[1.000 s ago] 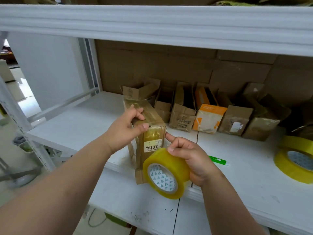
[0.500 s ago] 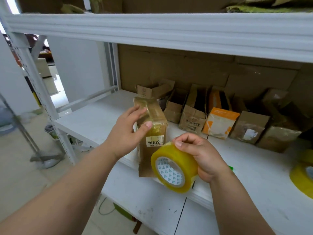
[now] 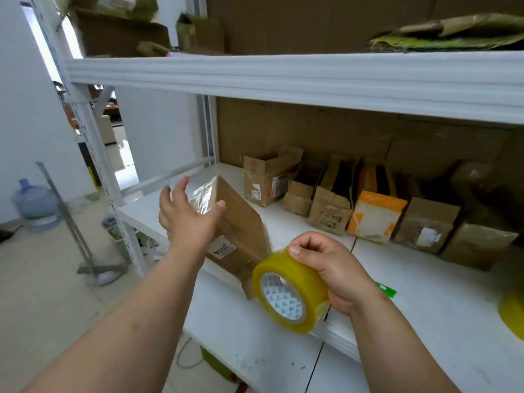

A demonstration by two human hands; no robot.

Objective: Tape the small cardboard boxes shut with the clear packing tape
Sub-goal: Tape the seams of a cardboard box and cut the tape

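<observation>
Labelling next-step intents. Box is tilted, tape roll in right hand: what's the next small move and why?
Probably steady the box first: it leans on the shelf, the open left hand only touches it, while the right hand grips the tape roll at its lower corner.

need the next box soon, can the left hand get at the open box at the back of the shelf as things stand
Probably yes: the left hand is open, only touching the taped box, and bare shelf lies between it and the open box.
</observation>
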